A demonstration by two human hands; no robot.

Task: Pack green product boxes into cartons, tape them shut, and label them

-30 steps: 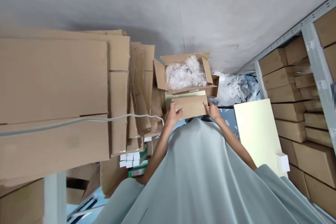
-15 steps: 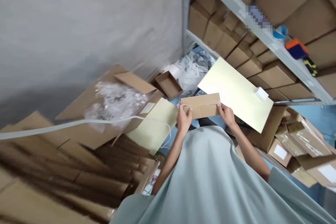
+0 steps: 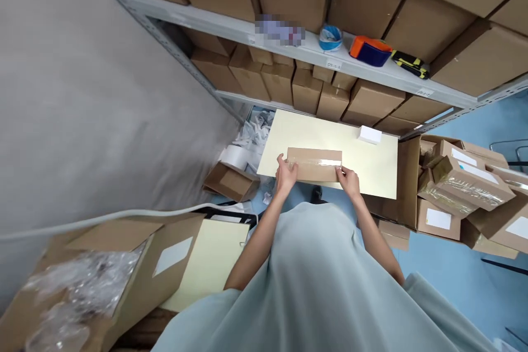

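A small brown cardboard box (image 3: 314,169), with a shiny strip of clear tape along it, is held level between both hands over the near edge of a pale yellow board (image 3: 371,168). My left hand (image 3: 286,176) grips its left end, thumb against the near side. At the right end, my right hand (image 3: 348,180) pinches the near corner. Behind the box, a small white box (image 3: 369,135) lies on the board.
Shelves (image 3: 305,55) of brown cartons stand ahead, with a blue tape roll (image 3: 330,37) on the ledge. Packed parcels (image 3: 470,181) fill a large carton at right. Bubble wrap (image 3: 94,280) and a white cable (image 3: 124,214) are at left.
The view has swung to the right. The brown box is now over the yellow board, and its taped face shows. Both hands have kept hold of it.
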